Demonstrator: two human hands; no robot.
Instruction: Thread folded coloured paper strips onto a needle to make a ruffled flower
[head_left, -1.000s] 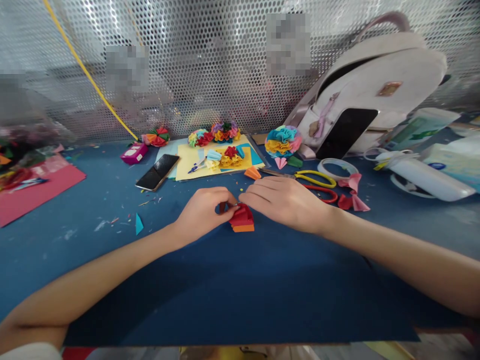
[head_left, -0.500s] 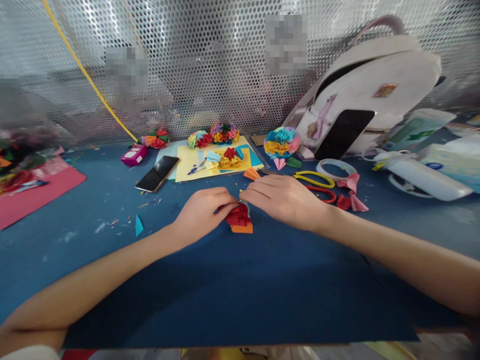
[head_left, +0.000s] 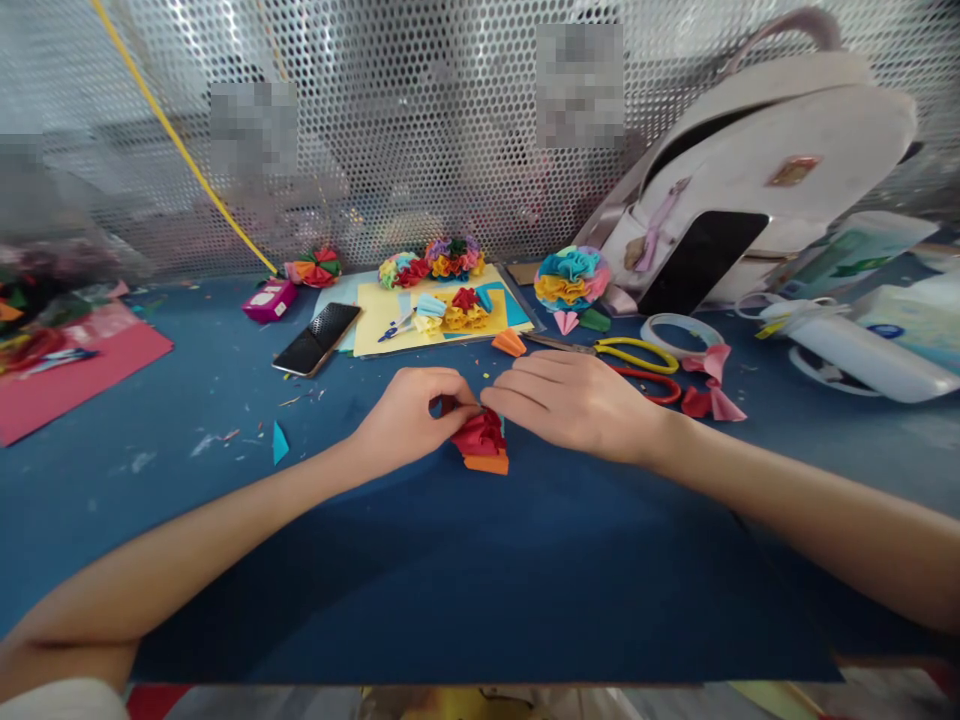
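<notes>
Between my hands is a small folded paper piece [head_left: 482, 434], ruffled red on top, with an orange layer below and a bit of light blue at its right edge. My left hand [head_left: 416, 415] is closed, its thumb and forefinger pinching the red paper from the left. My right hand [head_left: 574, 402] is closed too, fingers pressed together, with the fingertips at the paper's upper right edge. Its thumb is hidden, so what it grips there cannot be seen. Just beyond lies a folded orange paper piece [head_left: 509, 343], close to scissors with yellow and red handles [head_left: 637, 352].
Behind are a phone [head_left: 317, 340], yellow paper sheets [head_left: 367, 318], and a ruffled paper ball [head_left: 572, 280]. A roll of tape [head_left: 681, 334] and pink paper bow [head_left: 718, 385] lie right. A white backpack [head_left: 750, 170] leans against the perforated metal screen [head_left: 420, 130]. Red paper [head_left: 90, 385] is left.
The left thumb and forefinger now form a rounder loop while keeping their pinch on the red paper. The right hand has hardly moved. The view has shifted slightly.
</notes>
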